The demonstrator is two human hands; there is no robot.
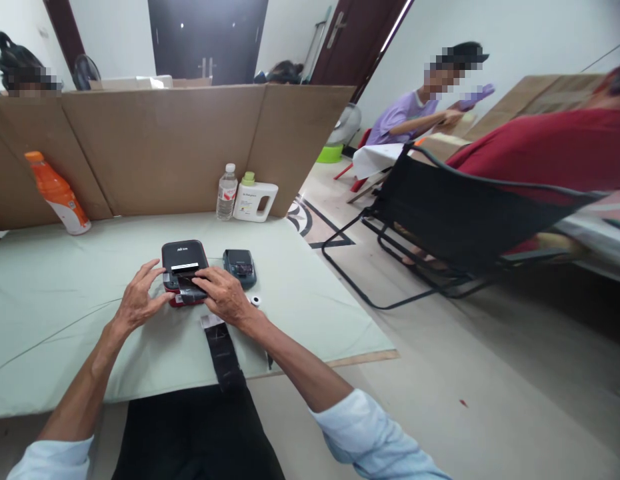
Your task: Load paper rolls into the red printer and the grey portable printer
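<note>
A small black and red printer (182, 253) sits on the cloth-covered table, with a white slip at its slot and a dark, shiny strip (187, 288) over its front. My left hand (139, 297) is beside the printer's left side, fingers apart, with thumb and fingertips at its edge. My right hand (224, 291) reaches over from the right, its curled fingers on the strip; the thumb side is partly hidden. Just right of the printer lies a second, smaller dark device (240, 267). Nearer me, a long black strip with a white end (223, 350) hangs over the table edge.
A small white roll (256, 301) lies by my right wrist. Along the cardboard partition (165, 147) stand an orange bottle (60, 193), a clear bottle (227, 193) and a white jug (255, 200). A black folding chair (465, 220) with a seated person is at right.
</note>
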